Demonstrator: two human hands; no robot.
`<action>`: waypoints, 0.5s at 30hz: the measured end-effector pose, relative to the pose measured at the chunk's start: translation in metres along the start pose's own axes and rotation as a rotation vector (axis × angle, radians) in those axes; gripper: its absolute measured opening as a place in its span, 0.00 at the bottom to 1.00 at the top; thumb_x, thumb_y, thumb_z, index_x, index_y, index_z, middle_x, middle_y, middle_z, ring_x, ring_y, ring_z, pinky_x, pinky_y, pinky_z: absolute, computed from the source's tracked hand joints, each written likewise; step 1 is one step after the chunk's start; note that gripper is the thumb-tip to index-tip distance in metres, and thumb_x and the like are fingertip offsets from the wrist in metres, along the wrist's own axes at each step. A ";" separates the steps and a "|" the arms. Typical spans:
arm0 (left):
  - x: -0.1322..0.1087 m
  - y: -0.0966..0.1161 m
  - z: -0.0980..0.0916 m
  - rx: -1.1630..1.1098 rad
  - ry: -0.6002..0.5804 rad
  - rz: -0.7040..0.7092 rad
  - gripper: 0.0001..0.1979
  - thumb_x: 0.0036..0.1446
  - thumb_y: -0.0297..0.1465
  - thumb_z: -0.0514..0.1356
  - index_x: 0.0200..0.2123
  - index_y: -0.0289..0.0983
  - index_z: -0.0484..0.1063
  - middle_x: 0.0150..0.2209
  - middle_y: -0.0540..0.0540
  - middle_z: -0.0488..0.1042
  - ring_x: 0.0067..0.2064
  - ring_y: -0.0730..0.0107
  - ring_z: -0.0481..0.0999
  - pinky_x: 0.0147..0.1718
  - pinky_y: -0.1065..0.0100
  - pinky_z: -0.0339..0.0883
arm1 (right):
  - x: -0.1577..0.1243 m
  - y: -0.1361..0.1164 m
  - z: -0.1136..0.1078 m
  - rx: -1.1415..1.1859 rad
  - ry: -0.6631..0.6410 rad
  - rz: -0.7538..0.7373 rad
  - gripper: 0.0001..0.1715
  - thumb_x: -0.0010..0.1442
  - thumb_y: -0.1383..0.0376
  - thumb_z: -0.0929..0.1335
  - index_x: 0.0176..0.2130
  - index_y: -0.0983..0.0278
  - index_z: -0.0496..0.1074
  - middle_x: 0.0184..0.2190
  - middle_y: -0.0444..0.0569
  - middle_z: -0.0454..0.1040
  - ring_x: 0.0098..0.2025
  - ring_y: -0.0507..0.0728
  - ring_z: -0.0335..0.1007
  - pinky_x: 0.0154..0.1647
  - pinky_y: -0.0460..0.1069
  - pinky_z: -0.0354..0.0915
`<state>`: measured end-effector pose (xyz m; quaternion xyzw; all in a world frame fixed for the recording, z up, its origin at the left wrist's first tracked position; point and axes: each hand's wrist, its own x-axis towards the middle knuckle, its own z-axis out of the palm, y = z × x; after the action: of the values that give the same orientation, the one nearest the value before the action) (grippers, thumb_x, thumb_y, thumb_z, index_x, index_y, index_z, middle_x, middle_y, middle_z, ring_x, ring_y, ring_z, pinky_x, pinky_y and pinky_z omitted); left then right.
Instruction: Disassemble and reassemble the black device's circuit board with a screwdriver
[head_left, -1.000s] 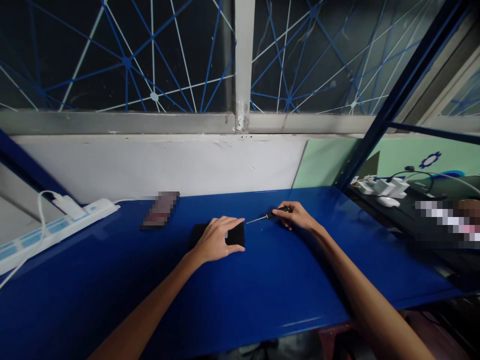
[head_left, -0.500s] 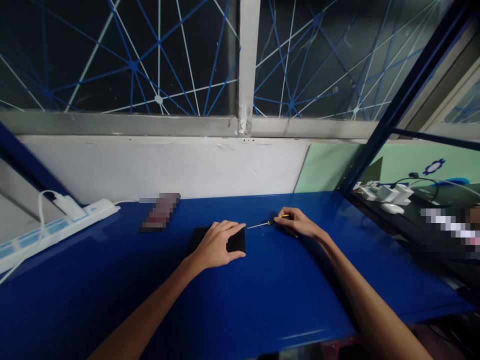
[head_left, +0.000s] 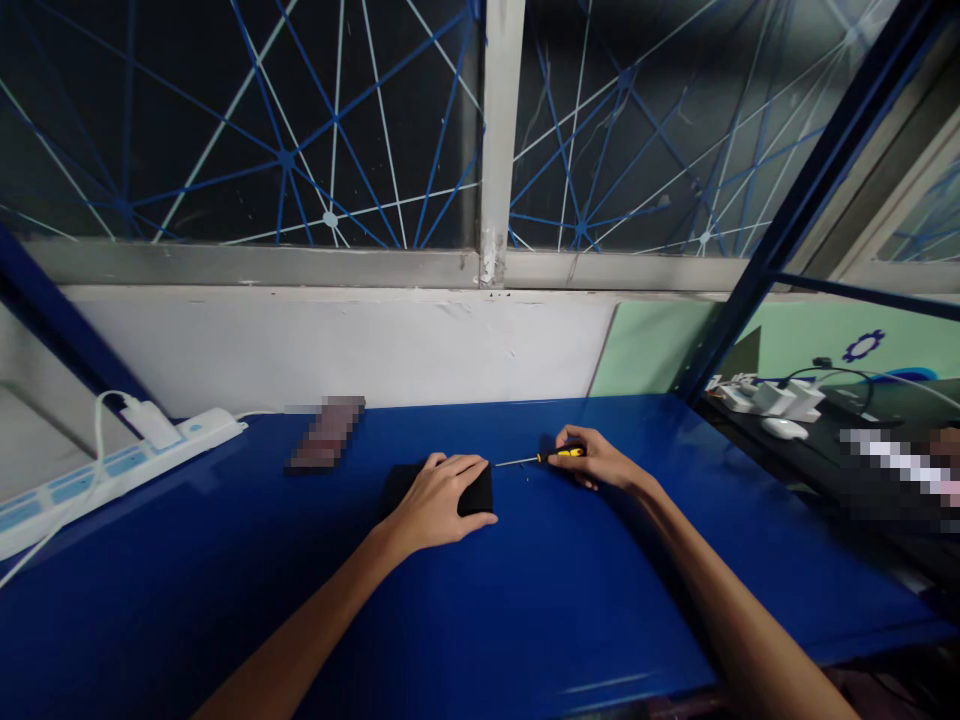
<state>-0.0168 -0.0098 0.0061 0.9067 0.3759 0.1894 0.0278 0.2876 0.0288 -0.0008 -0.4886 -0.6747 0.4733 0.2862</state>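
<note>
Your blue bench point(head_left: 525, 620) fills the lower frame, with a white power strip point(head_left: 112, 470) at its left edge by the wall. At centre, your left hand point(head_left: 439, 500) is clamped over a flat black slab point(head_left: 478, 492), fingers across its top and thumb at its near right corner, so only its right end shows. Just to the right, your right hand point(head_left: 592, 460) pinches the yellow-and-black handle of a thin screwdriver point(head_left: 525, 460), whose tip points left, just beside the slab's upper right corner.

No legible text or labels anywhere
</note>
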 end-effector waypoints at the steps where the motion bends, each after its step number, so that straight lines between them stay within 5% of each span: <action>1: 0.000 0.000 0.000 0.004 -0.003 -0.004 0.34 0.56 0.50 0.61 0.59 0.37 0.64 0.58 0.38 0.69 0.57 0.50 0.69 0.55 0.50 0.58 | 0.001 0.000 0.000 -0.045 0.018 -0.007 0.24 0.53 0.46 0.70 0.35 0.63 0.65 0.17 0.38 0.62 0.15 0.49 0.55 0.16 0.45 0.50; 6: -0.001 -0.001 0.001 0.001 -0.006 -0.004 0.34 0.56 0.51 0.60 0.60 0.37 0.63 0.59 0.38 0.68 0.58 0.50 0.68 0.54 0.50 0.59 | 0.003 -0.003 0.002 -0.332 0.141 -0.117 0.29 0.58 0.44 0.65 0.24 0.66 0.69 0.18 0.42 0.61 0.21 0.49 0.54 0.22 0.46 0.50; 12: 0.000 0.000 0.000 0.000 -0.009 0.003 0.34 0.57 0.51 0.59 0.60 0.38 0.64 0.58 0.38 0.69 0.57 0.51 0.69 0.53 0.51 0.61 | 0.000 0.000 -0.001 -0.069 0.046 -0.026 0.26 0.52 0.47 0.71 0.40 0.62 0.64 0.19 0.36 0.60 0.17 0.47 0.51 0.19 0.44 0.49; 15: 0.000 0.000 0.000 0.007 -0.022 -0.002 0.33 0.58 0.52 0.58 0.60 0.38 0.64 0.58 0.38 0.69 0.57 0.51 0.69 0.54 0.52 0.61 | -0.001 0.000 -0.002 -0.057 -0.003 0.013 0.25 0.55 0.45 0.68 0.38 0.62 0.64 0.17 0.36 0.58 0.15 0.48 0.51 0.17 0.45 0.48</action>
<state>-0.0165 -0.0101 0.0066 0.9085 0.3770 0.1780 0.0291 0.2900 0.0288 0.0001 -0.5003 -0.6851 0.4566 0.2682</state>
